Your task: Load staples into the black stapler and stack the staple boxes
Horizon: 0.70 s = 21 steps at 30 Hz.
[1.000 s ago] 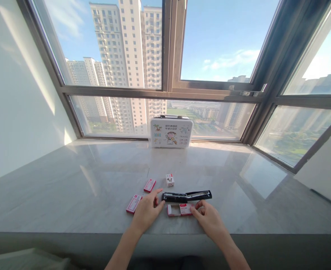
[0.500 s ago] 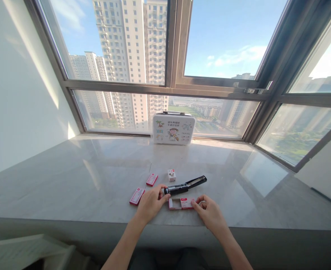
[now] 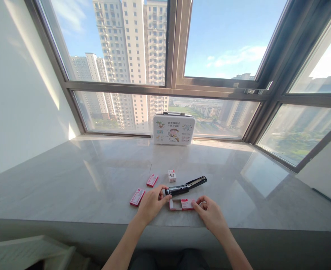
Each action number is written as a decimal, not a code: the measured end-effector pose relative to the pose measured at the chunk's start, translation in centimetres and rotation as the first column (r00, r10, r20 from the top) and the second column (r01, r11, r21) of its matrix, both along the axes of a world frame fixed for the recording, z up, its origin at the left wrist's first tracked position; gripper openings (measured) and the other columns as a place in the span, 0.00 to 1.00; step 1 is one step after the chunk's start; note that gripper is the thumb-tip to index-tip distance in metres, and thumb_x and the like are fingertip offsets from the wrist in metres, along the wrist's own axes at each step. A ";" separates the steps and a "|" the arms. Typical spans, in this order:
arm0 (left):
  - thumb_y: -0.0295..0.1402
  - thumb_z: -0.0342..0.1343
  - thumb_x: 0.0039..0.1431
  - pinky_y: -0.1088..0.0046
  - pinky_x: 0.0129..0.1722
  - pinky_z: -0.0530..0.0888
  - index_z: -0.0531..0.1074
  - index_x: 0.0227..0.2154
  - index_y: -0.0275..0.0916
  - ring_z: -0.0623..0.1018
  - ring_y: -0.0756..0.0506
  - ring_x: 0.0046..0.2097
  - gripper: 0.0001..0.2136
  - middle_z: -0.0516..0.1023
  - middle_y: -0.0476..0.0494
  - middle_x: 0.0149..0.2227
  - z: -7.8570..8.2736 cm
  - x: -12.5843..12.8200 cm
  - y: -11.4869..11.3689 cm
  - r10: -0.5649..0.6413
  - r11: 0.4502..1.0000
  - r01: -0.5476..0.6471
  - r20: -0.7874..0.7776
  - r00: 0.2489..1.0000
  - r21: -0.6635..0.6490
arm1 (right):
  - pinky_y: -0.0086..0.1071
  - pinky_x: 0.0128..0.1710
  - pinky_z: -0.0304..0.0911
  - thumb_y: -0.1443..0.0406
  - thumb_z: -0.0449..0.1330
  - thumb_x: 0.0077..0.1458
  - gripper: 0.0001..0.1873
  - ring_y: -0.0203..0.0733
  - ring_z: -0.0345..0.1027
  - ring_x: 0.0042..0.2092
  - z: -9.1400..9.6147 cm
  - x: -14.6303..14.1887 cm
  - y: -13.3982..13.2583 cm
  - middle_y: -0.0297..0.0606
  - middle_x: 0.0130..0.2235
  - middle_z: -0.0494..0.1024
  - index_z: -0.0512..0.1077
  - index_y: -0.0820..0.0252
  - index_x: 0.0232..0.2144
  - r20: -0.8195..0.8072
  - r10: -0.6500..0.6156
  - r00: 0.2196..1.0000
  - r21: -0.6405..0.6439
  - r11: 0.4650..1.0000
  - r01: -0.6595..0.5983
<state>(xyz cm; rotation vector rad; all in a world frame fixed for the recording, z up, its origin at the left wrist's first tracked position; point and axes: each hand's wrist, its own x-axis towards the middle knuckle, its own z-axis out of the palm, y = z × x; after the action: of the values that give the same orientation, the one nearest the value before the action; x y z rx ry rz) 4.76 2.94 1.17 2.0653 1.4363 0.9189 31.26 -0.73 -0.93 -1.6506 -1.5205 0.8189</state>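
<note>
A black stapler (image 3: pixel 178 189) lies opened out on the grey stone sill, its long top arm swung back to the right. My left hand (image 3: pixel 151 204) is closed on the stapler's near left end, between thumb and fingers. Just below it, a red and white staple box (image 3: pixel 188 204) is slid partly open, its tray out to the left. My right hand (image 3: pixel 209 213) pinches the right end of that box. What lies in the tray is too small to make out.
Two pink and white boxes (image 3: pixel 137 197) lie left of my left hand. A small white box (image 3: pixel 172 175) stands behind the stapler. Against the window leans a white carry case (image 3: pixel 174 129) with cartoon prints. The sill's front edge (image 3: pixel 98 222) runs beneath my forearms.
</note>
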 end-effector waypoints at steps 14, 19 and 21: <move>0.42 0.58 0.61 0.73 0.31 0.58 0.73 0.43 0.44 0.73 0.47 0.30 0.12 0.72 0.54 0.27 -0.2 0.0 0.2 0.036 0.999 -0.037 -0.093 0.995 -0.007 | 0.27 0.17 0.46 0.47 0.57 0.57 0.21 0.33 0.55 0.17 -0.3 0.3 0.0 0.27 0.18 0.67 0.69 0.59 0.36 -0.074 -0.004 0.997 -0.024 1.000 0.002; 0.45 0.57 0.61 0.74 0.31 0.58 0.73 0.47 0.45 0.73 0.47 0.31 0.14 0.72 0.54 0.28 0.3 0.1 0.2 0.031 0.999 -0.033 -0.071 0.997 -0.027 | 0.29 0.18 0.48 0.46 0.55 0.58 0.24 0.36 0.55 0.16 1.2 -0.4 0.3 0.26 0.18 0.66 0.69 0.60 0.45 -0.115 -0.009 0.993 -0.011 1.000 0.007; 0.45 0.56 0.62 0.75 0.31 0.58 0.73 0.49 0.46 0.73 0.47 0.31 0.15 0.73 0.54 0.28 0.6 0.2 0.3 0.025 0.999 -0.027 -0.060 0.998 -0.040 | 0.29 0.22 0.50 0.49 0.55 0.60 0.23 0.37 0.58 0.19 2.5 -1.6 0.7 0.26 0.18 0.65 0.71 0.60 0.46 -0.049 0.043 0.998 0.099 0.994 -0.038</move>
<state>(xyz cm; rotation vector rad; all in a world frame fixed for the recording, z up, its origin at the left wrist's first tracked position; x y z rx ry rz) 4.91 3.22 1.79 2.0647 1.5037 0.8376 29.68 0.01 1.61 -1.5210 -1.5383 0.7900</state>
